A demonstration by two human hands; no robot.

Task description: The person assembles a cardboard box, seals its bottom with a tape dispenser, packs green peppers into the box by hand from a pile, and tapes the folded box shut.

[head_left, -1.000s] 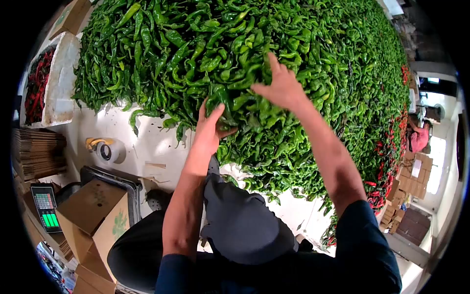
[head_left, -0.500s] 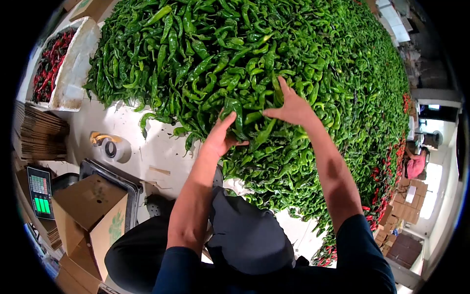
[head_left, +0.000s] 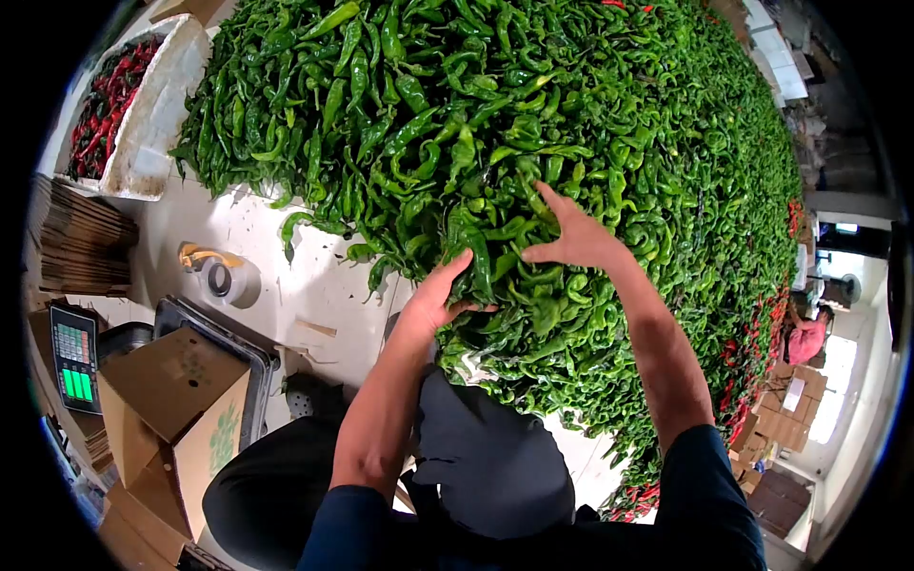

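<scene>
A large heap of green peppers [head_left: 381, 124] covers the floor in front of me. At the near edge of the heap, my left hand [head_left: 443, 295] has its thumb and fingers apart around some green peppers, with its fingertips partly hidden among them. Farther right, my right hand [head_left: 576, 233] is over the heap, thumb and forefinger spread towards the left. Several green peppers lie between the two hands; one long pepper [head_left: 479, 262] rests beside my left thumb.
A white foam box [head_left: 157, 119] of red and dark peppers stands upper left. Below are stacked cardboard [head_left: 86, 238], a tape roll [head_left: 220, 279], a scale display [head_left: 74, 357] and an open carton [head_left: 176, 381]. Another person [head_left: 806, 338] is at the far right.
The view has shifted, so the box and floor items sit differently in it. Both hands now appear lower and slightly to the right, closer together over the heap, and peppers between them have moved.
</scene>
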